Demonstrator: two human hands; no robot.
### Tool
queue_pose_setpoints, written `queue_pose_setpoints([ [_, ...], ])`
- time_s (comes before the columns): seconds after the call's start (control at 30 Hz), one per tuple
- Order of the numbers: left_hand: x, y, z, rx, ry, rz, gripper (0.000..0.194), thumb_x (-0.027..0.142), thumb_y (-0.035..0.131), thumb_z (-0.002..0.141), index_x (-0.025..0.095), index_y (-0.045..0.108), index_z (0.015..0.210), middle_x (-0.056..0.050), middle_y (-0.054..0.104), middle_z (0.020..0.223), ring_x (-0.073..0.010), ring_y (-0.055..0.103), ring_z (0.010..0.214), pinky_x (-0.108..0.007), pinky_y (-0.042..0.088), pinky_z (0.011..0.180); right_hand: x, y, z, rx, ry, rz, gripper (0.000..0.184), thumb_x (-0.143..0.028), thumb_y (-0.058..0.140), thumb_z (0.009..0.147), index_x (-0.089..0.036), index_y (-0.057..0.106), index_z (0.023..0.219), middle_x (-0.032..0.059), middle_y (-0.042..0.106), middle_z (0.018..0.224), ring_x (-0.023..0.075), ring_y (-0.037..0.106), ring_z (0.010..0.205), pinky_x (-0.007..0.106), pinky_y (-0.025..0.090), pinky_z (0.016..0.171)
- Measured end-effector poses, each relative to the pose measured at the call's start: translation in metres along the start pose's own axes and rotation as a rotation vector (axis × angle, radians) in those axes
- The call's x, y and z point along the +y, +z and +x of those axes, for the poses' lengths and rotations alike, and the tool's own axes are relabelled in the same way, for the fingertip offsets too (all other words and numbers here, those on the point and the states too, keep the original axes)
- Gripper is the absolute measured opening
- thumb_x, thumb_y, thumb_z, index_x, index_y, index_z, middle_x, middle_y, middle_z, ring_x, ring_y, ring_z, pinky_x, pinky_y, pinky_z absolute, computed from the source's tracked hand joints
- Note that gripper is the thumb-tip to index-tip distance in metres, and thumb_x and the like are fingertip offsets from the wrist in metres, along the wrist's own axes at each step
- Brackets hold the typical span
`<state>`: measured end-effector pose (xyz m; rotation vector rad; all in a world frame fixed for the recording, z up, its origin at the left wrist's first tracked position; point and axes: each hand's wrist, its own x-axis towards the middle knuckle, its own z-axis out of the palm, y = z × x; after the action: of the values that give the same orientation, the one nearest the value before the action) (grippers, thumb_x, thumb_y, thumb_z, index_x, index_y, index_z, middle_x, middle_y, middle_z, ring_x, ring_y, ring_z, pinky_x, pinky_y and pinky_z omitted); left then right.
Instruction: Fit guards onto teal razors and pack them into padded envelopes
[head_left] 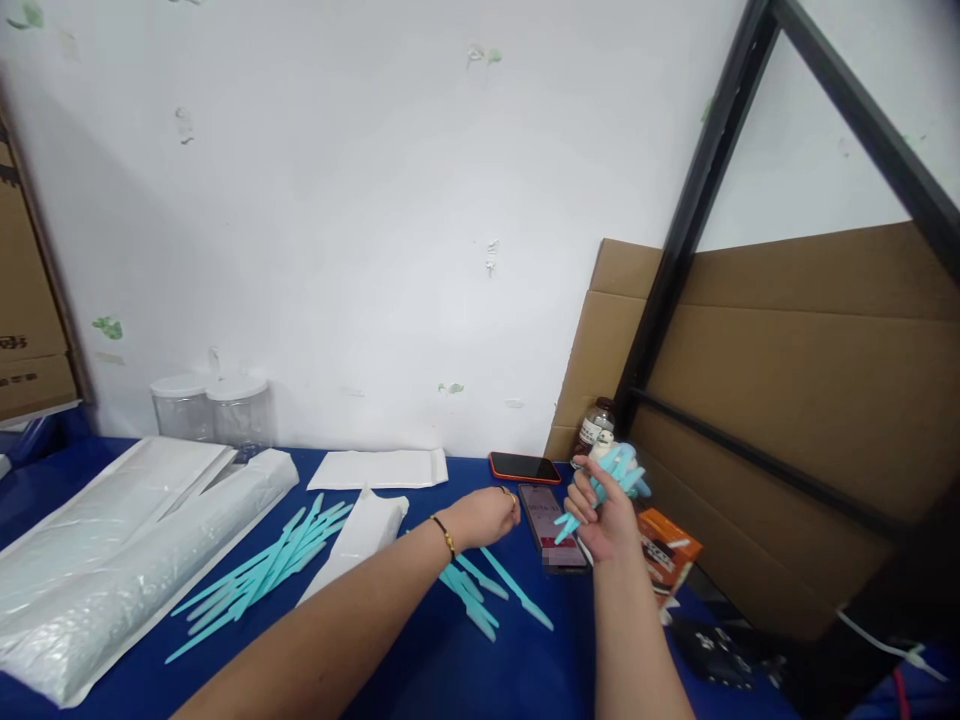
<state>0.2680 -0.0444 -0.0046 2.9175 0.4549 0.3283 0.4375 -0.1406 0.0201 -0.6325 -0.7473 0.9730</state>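
My right hand [604,505] is raised at the right, its fingers wrapped round a bundle of turquoise eyebrow razors [619,470] with slim handles and wider flat heads. My left hand [487,517] reaches over the middle of the table, fingers curled in; whether anything is in them is hidden. Just below it, several loose razors [514,590] lie on the blue surface, partly covered by my left forearm. Farther left rests a bigger pile of razors [277,565], pointing various ways. Between the two groups, a narrow white packet [367,530] disappears under the forearm.
Two phones, one red-edged [525,467] and one with a lit screen [551,530], lie near my hands. White padded mailers [135,560] cover the left side. Clear jars [238,415] stand behind. An orange box [667,550], brown bottle [596,425] and black metal frame [675,260] are right.
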Motion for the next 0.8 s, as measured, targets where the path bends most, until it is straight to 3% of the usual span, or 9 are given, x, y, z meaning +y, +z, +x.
queue_pose_setpoints([
  [0.13, -0.017, -0.019, -0.019, -0.215, 0.079, -0.028, 0.029, 0.029, 0.056, 0.077, 0.025, 0.060, 0.106, -0.004, 0.060, 0.103, -0.0180, 0.057, 0.089, -0.025, 0.044, 0.076, 0.002, 0.001, 0.000, 0.000, 0.010, -0.022, 0.017, -0.033, 0.060, 0.075, -0.018, 0.060, 0.084, -0.0105, 0.025, 0.046, 0.0036, 0.015, 0.033, 0.016, 0.018, 0.030],
  [0.23, -0.017, -0.022, -0.024, -0.239, 0.119, 0.040, 0.036, 0.025, 0.060, 0.074, 0.028, 0.058, 0.110, -0.004, 0.059, 0.109, -0.0204, 0.056, 0.096, -0.027, 0.043, 0.076, 0.004, 0.005, -0.001, -0.031, 0.032, -0.022, 0.017, -0.033, 0.060, 0.076, -0.018, 0.060, 0.084, -0.0102, 0.026, 0.046, 0.0034, 0.015, 0.033, 0.016, 0.016, 0.030],
  [0.33, -0.006, -0.010, -0.017, -0.271, 0.150, 0.107, 0.026, 0.026, 0.065, 0.071, 0.026, 0.063, 0.096, -0.003, 0.061, 0.101, -0.0218, 0.056, 0.093, -0.027, 0.044, 0.069, 0.008, 0.008, -0.002, -0.048, 0.058, -0.044, 0.018, -0.034, 0.060, 0.076, -0.018, 0.060, 0.083, -0.0102, 0.026, 0.046, 0.0031, 0.014, 0.033, 0.016, 0.016, 0.031],
  [0.43, 0.001, 0.004, -0.008, -0.293, 0.075, 0.063, 0.008, 0.019, 0.066, 0.067, 0.021, 0.063, 0.074, -0.003, 0.063, 0.085, -0.0205, 0.059, 0.081, -0.026, 0.043, 0.063, 0.009, 0.006, -0.001, -0.039, 0.063, -0.074, 0.019, -0.035, 0.062, 0.074, -0.018, 0.060, 0.083, -0.0104, 0.027, 0.047, 0.0030, 0.014, 0.033, 0.016, 0.016, 0.030],
  [0.53, -0.005, 0.007, -0.006, -0.233, -0.026, -0.047, 0.006, 0.015, 0.064, 0.065, 0.018, 0.059, 0.067, -0.003, 0.062, 0.073, -0.0172, 0.058, 0.070, -0.024, 0.042, 0.061, 0.008, 0.002, 0.000, -0.024, 0.047, -0.067, 0.019, -0.035, 0.062, 0.074, -0.018, 0.059, 0.083, -0.0105, 0.027, 0.047, 0.0029, 0.015, 0.033, 0.016, 0.016, 0.030],
  [0.6, -0.013, 0.003, -0.008, -0.148, -0.080, -0.099, 0.004, 0.020, 0.057, 0.074, 0.017, 0.059, 0.077, -0.003, 0.063, 0.076, -0.0149, 0.057, 0.069, -0.023, 0.042, 0.061, 0.009, 0.004, 0.002, 0.017, 0.022, -0.054, 0.021, -0.036, 0.062, 0.074, -0.018, 0.059, 0.084, -0.0108, 0.027, 0.047, 0.0029, 0.016, 0.033, 0.017, 0.016, 0.031],
  [0.73, -0.017, -0.008, -0.007, 0.095, -0.231, -0.272, 0.031, 0.032, 0.029, 0.090, 0.012, 0.050, 0.101, -0.006, 0.061, 0.083, -0.0117, 0.055, 0.068, -0.020, 0.042, 0.058, 0.028, 0.021, 0.002, 0.156, 0.013, -0.182, 0.030, -0.040, 0.070, 0.068, -0.018, 0.058, 0.084, -0.0121, 0.025, 0.044, 0.0026, 0.016, 0.032, 0.018, 0.010, 0.031],
  [0.8, -0.011, -0.012, -0.008, 0.173, -0.240, -0.460, 0.031, 0.037, 0.036, 0.088, 0.012, 0.051, 0.096, -0.004, 0.059, 0.079, -0.0107, 0.054, 0.066, -0.020, 0.042, 0.058, 0.042, 0.031, 0.001, 0.147, 0.059, -0.310, 0.029, -0.041, 0.073, 0.064, -0.019, 0.057, 0.075, -0.0117, 0.026, 0.041, 0.0031, 0.017, 0.031, 0.019, 0.010, 0.032],
])
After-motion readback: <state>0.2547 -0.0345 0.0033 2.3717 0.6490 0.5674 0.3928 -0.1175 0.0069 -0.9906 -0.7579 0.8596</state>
